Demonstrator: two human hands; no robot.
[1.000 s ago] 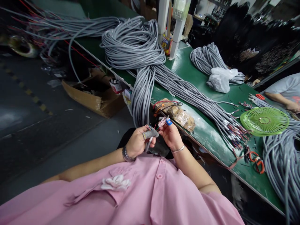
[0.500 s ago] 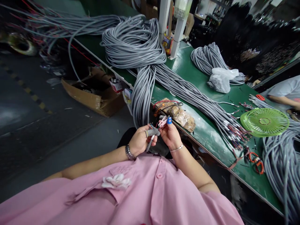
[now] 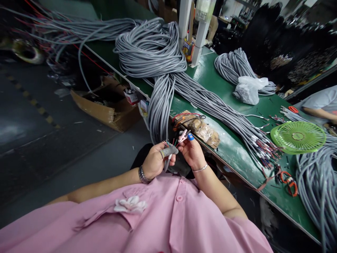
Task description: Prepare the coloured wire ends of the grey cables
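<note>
Cable (image 3: 166, 164) looks pretty plain, just grey with a bit of white near the end, skinny wires (image 3: 173, 142) splaying out, some red, some green. Left hand (image 3: 155, 160) pinches it near the worktop (image 3: 231, 150), right hand (image 3: 193, 153) pinches a pink clip (image 3: 182, 136) beside it.

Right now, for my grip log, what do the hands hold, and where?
Left hand: a grey cable, near its wire end. Right hand: a pink clip-like item, exact hold unclear.
</note>
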